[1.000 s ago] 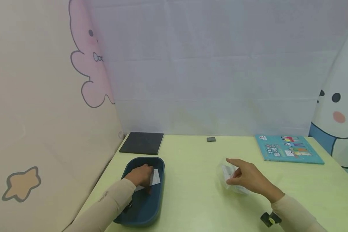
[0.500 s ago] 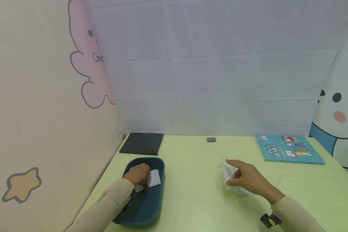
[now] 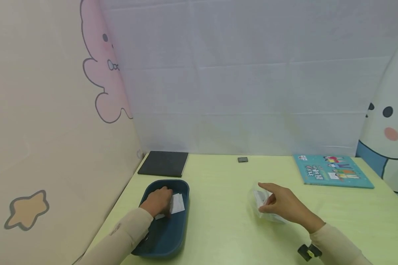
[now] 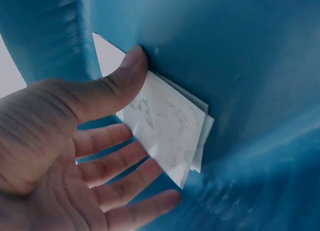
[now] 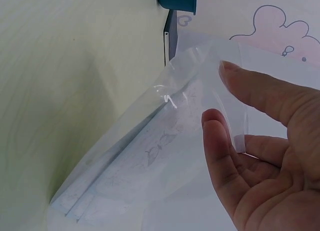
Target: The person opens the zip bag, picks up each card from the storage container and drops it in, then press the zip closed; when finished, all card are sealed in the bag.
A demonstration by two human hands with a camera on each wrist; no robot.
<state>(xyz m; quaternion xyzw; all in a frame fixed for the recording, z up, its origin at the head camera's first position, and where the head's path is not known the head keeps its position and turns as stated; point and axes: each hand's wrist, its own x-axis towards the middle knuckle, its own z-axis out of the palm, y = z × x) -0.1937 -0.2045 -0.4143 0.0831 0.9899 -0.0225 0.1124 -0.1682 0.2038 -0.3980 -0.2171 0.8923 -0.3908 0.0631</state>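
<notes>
In the head view my left hand (image 3: 159, 201) reaches down into a dark blue oblong bin (image 3: 177, 239). It holds small flat white packets (image 4: 160, 121) with grey markings; in the left wrist view the thumb lies over them and several fingertips tuck behind their lower edge. The packets overlap, slightly fanned. Over the table to the right, my right hand (image 3: 282, 202) grips a clear plastic bag (image 5: 165, 106) by its edge between the fingers, the thumb standing apart. Inside the bag are flat pale sheets (image 5: 135, 171) with faint print, tilted.
A black flat notebook (image 3: 163, 163) lies behind the bin. A small grey block (image 3: 243, 159) sits near the back edge of the yellow table (image 3: 219, 209). At the back right lies a teal picture book (image 3: 333, 171). Cloth walls (image 3: 245, 92) stand behind and at the sides.
My left hand has shifted slightly away from the right part of the packets inside the bin. My right hand and the bag have stayed almost still.
</notes>
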